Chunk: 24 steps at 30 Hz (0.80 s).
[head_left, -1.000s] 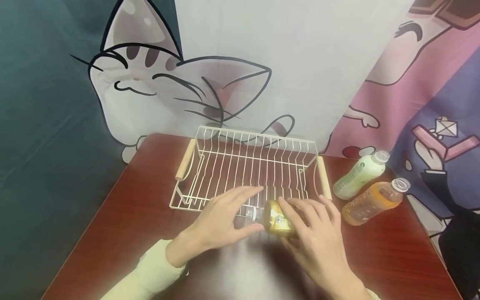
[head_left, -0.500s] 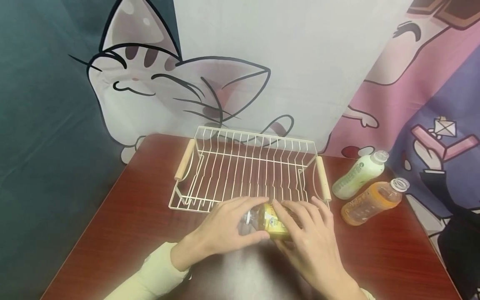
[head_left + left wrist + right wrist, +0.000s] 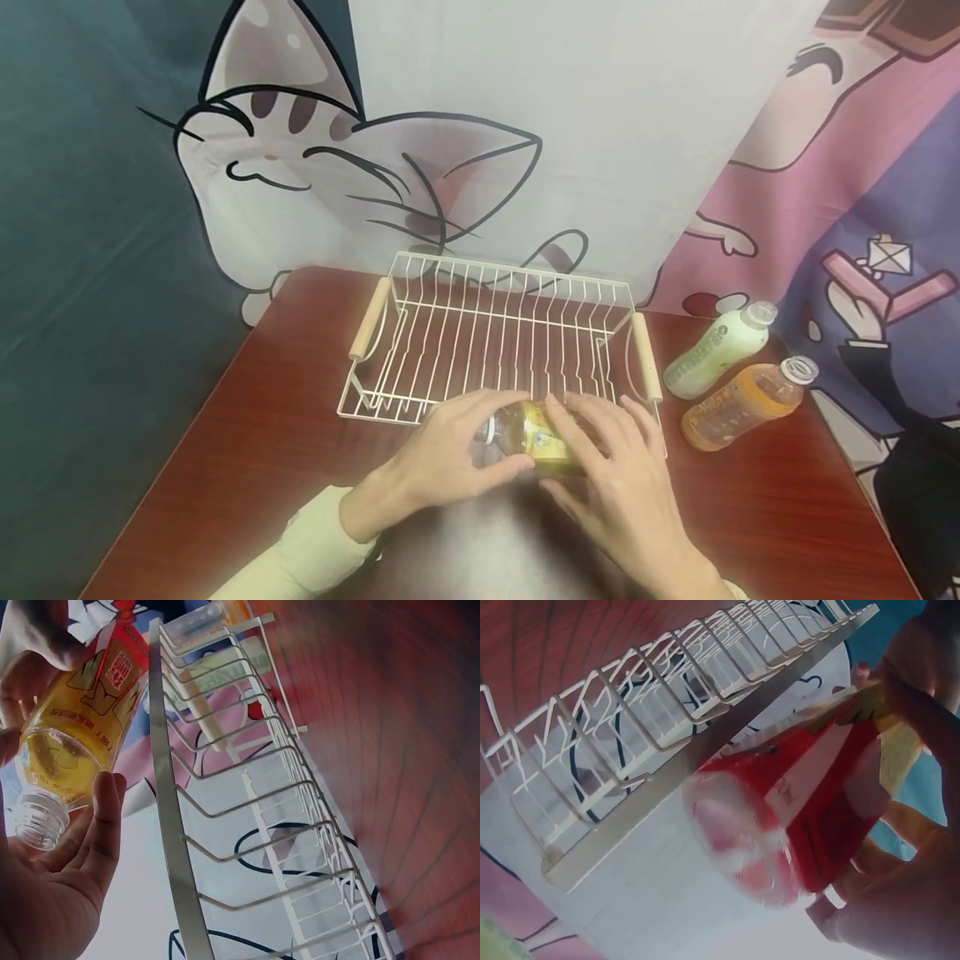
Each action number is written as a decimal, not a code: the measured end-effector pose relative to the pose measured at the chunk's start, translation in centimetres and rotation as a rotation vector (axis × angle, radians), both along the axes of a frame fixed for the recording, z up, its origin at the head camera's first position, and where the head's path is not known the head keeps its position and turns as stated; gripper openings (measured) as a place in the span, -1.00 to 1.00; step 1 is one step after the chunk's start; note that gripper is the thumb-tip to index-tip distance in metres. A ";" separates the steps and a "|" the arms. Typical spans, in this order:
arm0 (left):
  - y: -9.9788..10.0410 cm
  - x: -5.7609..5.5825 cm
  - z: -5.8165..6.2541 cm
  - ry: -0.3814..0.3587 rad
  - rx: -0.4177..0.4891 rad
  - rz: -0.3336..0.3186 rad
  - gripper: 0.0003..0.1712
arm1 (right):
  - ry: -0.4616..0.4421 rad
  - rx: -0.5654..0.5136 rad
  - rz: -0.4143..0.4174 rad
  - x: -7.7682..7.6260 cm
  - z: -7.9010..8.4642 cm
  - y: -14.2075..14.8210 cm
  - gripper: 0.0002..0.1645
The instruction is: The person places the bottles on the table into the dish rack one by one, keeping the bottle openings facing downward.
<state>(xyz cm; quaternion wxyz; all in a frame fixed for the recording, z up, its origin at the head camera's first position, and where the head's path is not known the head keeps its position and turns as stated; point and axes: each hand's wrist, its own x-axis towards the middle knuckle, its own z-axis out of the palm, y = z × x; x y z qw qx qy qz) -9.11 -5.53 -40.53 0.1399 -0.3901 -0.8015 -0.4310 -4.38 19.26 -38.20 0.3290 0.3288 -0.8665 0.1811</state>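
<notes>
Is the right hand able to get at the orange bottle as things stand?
Probably yes, but not while the right hand grips the yellow bottle. The orange bottle is to that hand's right; the rack edges between them, yet the table on its near side looks free.

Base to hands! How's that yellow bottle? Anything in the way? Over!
Left hand round neck end, right hand gripping body. Yellow bottle held sideways. Wire rack close beyond, possibly in the way.
</notes>
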 end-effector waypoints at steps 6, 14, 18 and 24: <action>-0.7 0.2 0.2 -0.065 0.047 0.051 -0.25 | -0.018 -0.242 -0.010 -0.3 0.6 1.0 0.09; -0.9 0.2 0.5 -0.077 0.202 0.099 -0.28 | -0.515 -0.983 -0.085 0.2 1.1 2.3 -0.13; -0.8 0.1 0.4 -0.048 0.256 0.105 -0.28 | -0.757 -1.186 -0.058 0.4 1.4 2.5 -0.31; -0.6 0.2 0.5 -0.034 0.293 0.096 -0.28 | -0.914 -1.250 0.144 0.1 1.6 2.1 -0.39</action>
